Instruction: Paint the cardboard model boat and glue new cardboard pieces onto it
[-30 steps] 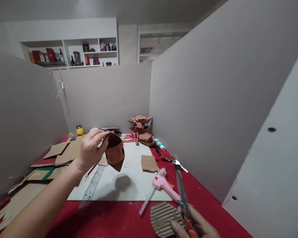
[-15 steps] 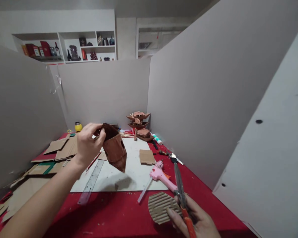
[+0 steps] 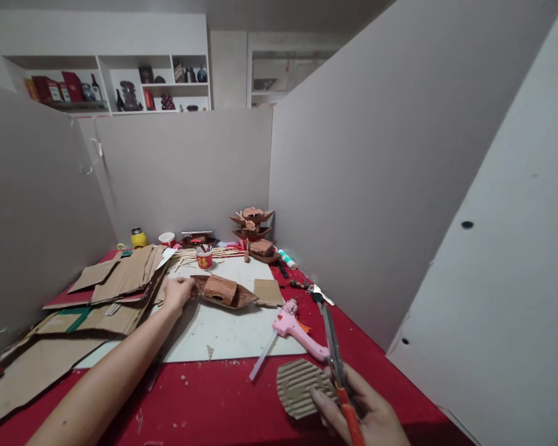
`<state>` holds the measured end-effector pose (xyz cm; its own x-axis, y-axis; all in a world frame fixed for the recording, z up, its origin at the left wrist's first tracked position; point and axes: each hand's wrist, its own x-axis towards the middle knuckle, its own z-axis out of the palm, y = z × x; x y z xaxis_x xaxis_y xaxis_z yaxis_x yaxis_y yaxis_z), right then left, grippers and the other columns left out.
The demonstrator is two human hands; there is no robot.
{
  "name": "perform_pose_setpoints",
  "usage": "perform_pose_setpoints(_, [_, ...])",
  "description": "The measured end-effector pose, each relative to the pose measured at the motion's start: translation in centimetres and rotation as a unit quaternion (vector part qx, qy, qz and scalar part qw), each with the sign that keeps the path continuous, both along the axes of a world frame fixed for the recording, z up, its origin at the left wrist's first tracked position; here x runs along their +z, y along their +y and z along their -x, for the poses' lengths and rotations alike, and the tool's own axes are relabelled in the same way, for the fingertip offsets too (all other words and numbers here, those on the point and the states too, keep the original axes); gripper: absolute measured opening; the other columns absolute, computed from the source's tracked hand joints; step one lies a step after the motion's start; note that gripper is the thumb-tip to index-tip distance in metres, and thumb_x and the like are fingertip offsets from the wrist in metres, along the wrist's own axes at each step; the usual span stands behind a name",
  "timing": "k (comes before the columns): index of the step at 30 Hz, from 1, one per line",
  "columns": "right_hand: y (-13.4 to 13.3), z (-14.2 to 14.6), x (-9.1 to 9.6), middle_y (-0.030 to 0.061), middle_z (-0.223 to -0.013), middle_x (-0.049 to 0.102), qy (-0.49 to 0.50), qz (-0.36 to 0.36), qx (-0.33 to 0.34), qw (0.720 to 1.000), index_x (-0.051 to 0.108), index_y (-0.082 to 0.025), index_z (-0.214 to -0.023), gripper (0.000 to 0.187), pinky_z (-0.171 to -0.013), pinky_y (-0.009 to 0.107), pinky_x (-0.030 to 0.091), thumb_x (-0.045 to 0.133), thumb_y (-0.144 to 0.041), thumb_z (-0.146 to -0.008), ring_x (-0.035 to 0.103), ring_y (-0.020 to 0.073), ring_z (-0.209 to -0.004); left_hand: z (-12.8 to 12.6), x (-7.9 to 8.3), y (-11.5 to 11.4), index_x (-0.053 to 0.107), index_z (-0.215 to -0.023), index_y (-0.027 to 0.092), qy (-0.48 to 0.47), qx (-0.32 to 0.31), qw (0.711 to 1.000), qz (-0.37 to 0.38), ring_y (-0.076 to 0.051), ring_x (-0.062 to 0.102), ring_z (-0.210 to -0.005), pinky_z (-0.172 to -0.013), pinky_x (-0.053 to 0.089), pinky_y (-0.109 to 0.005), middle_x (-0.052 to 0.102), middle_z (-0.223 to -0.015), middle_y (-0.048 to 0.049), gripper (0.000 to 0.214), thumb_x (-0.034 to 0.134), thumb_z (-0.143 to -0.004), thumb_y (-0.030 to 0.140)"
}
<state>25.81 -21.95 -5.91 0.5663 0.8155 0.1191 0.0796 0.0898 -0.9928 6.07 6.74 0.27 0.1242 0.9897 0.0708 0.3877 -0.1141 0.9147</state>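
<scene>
Head cam: L hand (image 3: 179, 292) at boat (image 3: 221, 290), cup (image 3: 203, 257) reads 福.

Model boat (image 3: 221, 291) on board (image 3: 232, 337), cup (image 3: 203, 259) behind it, cardboard stack (image 3: 126, 275) to its left, glue gun (image 3: 289, 323) and scissors (image 3: 336, 362) to its right

from afar i see the red-covered counter (image 3: 223, 402) carrying keys (image 3: 324, 294), piled cardboard (image 3: 125, 277) and a white board (image 3: 227, 337), on which a brown model boat (image 3: 221, 289) rests

Grey partitions (image 3: 190, 167) stand on three sides of our red-covered table (image 3: 242, 409); beyond, we see white shelves (image 3: 177, 86), a pale wall (image 3: 227, 68) and a shadowy ceiling (image 3: 279, 13).
</scene>
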Motion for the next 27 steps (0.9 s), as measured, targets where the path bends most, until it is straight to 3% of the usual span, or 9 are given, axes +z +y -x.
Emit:
perform_pose_setpoints(5, [0.2,-0.3,0.0,-0.0003,-0.066,0.068,-0.012,-0.002,0.001,1.000,0.069,-0.019,-0.092,0.042,-0.054,0.021,0.056,0.086,-0.026,-0.053,0.065,0.0191,-0.060,1.6,-0.5,-0.9,0.056,-0.119,0.016,0.007,-0.004,1.000,0.003,-0.019,0.064,-0.091,-0.077,0.055,-0.039,0.062,-0.113,-0.0083,0.033,0.056,-0.092,0.034])
perform_pose_setpoints(8, [-0.3,-0.1,0.1,-0.0006,-0.066,0.067,-0.037,0.006,0.000,0.999,0.069,-0.020,-0.085,0.034,-0.052,0.021,0.055,0.084,-0.032,-0.057,0.064,0.0179,-0.057,2.8,-1.0,-3.1,0.056,-0.113,0.015,0.030,-0.028,0.999,-0.022,-0.016,0.062,-0.075,-0.065,0.053,-0.032,0.063,-0.095,-0.0050,0.030,0.050,-0.094,0.037])
perform_pose_setpoints(10, [-0.5,-0.1,0.3,-0.0011,-0.063,0.065,-0.054,0.021,-0.002,0.998,0.067,-0.020,-0.080,0.029,-0.050,0.021,0.054,0.081,-0.037,-0.061,0.062,0.0168,-0.054,3.3,-1.2,-5.4,0.059,-0.101,0.016,0.059,-0.078,0.994,-0.051,-0.017,0.060,-0.072,-0.062,0.050,-0.030,0.062,-0.083,-0.0033,0.023,0.047,-0.092,0.034])
perform_pose_setpoints(12, [-0.6,-0.1,0.5,-0.0012,-0.062,0.064,-0.068,0.029,-0.002,0.997,0.066,-0.020,-0.078,0.027,-0.050,0.021,0.054,0.078,-0.040,-0.064,0.061,0.0161,-0.052,3.4,-1.5,-8.0,0.063,-0.086,0.018,0.099,-0.152,0.980,-0.084,-0.020,0.059,-0.080,-0.073,0.049,-0.032,0.064,-0.082,-0.0038,0.014,0.056,-0.084,0.030])
perform_pose_setpoints(15, [-0.5,0.0,0.7,-0.0003,-0.064,0.066,-0.072,0.030,0.011,0.997,0.066,-0.020,-0.081,0.027,-0.053,0.021,0.055,0.077,-0.040,-0.067,0.063,0.0172,-0.055,3.1,-1.7,-11.1,0.067,-0.092,0.020,0.162,-0.241,0.949,-0.125,-0.024,0.056,-0.092,-0.085,0.043,-0.035,0.066,-0.093,-0.0068,0.018,0.063,-0.075,0.026])
perform_pose_setpoints(20, [-0.3,-0.2,0.6,0.0021,-0.069,0.070,-0.045,0.026,0.013,0.999,0.068,-0.020,-0.083,0.030,-0.054,0.023,0.057,0.079,-0.039,-0.062,0.067,0.0199,-0.059,4.6,-1.4,-13.1,0.066,-0.076,0.020,0.247,-0.302,0.911,-0.132,-0.022,0.055,-0.082,-0.074,0.041,-0.031,0.064,-0.082,-0.0060,0.010,0.057,-0.074,0.019])
perform_pose_setpoints(24, [-0.4,-0.8,0.3,0.0014,-0.066,0.070,-0.038,0.023,-0.004,0.999,0.069,-0.021,-0.077,0.029,-0.050,0.022,0.056,0.082,-0.037,-0.057,0.066,0.0198,-0.056,8.4,0.5,-14.5,0.061,-0.059,0.021,0.300,-0.356,0.884,-0.048,-0.014,0.043,-0.051,-0.049,0.030,-0.024,0.053,-0.054,0.0026,0.013,0.058,-0.072,0.020])
perform_pose_setpoints(26, [-0.5,-1.1,0.3,0.0005,-0.065,0.070,-0.038,0.025,-0.015,0.999,0.069,-0.022,-0.077,0.031,-0.050,0.021,0.056,0.084,-0.034,-0.053,0.065,0.0195,-0.054,10.3,1.9,-15.4,0.062,-0.062,0.022,0.318,-0.444,0.832,0.096,-0.012,0.039,-0.047,-0.045,0.026,-0.024,0.052,-0.052,0.0050,0.014,0.059,-0.075,0.023])
perform_pose_setpoints(27, [-0.4,-1.2,0.4,0.0003,-0.066,0.070,-0.036,0.027,-0.020,0.999,0.069,-0.022,-0.079,0.033,-0.050,0.021,0.056,0.084,-0.034,-0.052,0.066,0.0196,-0.055,11.0,2.5,-15.7,0.063,-0.063,0.022,0.305,-0.454,0.826,0.140,-0.012,0.040,-0.047,-0.046,0.027,-0.024,0.052,-0.052,0.0060,0.010,0.065,-0.072,0.026])
